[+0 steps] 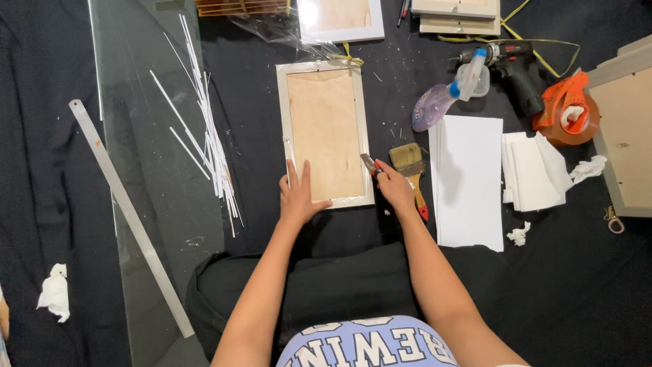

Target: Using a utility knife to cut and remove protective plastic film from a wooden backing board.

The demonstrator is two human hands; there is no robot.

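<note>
Head view showed the left hand (299, 197) pressed flat, fingers spread, on the near end of the picture frame (324, 133), its long axis running away, while right-hand fingers pinched a small tool (370, 164) at its right edge.

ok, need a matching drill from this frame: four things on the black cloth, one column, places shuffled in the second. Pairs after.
1. long metal ruler
2. clear spray bottle with blue nozzle
3. orange tape dispenser
4. wooden-handled paintbrush

a. just right of the right hand
b. far right, beside the black power drill
c. left, lying across the glass sheet
d. above the stack of white sheets

Pairs: 1-c, 2-d, 3-b, 4-a
</note>
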